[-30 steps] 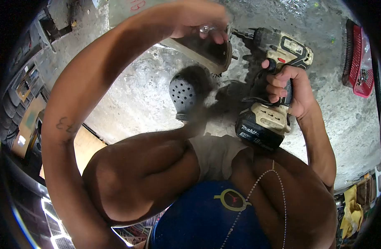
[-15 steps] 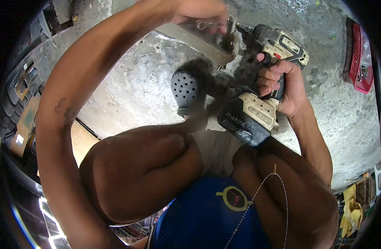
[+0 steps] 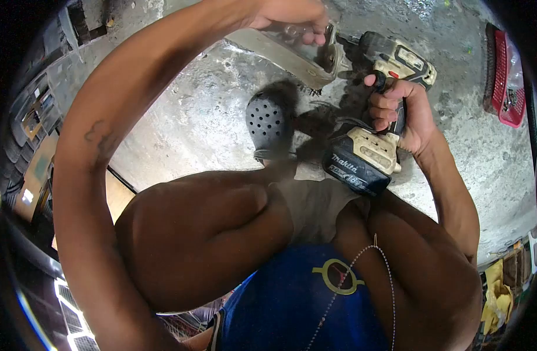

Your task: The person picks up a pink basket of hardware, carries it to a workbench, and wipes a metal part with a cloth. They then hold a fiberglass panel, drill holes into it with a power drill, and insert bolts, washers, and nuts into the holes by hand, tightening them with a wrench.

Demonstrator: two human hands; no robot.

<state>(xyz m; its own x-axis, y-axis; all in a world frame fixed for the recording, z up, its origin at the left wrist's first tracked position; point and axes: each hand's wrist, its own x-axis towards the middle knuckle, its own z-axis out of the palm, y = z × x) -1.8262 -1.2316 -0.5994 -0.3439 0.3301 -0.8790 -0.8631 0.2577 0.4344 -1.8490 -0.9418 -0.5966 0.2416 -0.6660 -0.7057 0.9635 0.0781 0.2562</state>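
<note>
2 hands busy | left hand (image 3: 292, 17) grips dusty, possibly metal bracket (image 3: 292, 52) | right hand (image 3: 400, 111) grips scuffed drill (image 3: 379, 88)

The floor (image 3: 192, 128) is grey, rough concrete with pale scuffs. A grey shoe (image 3: 267, 126) with little holes stands on it near the middle. A red basket (image 3: 505, 76) sits on it at the far right edge.

— Where are the hands?
— Left hand (image 3: 289, 14) reaches far, arm stretched out, fingers curled down. Right hand (image 3: 400, 114) sits right, fist clenched, wrist bent, forearm angled back near
</note>
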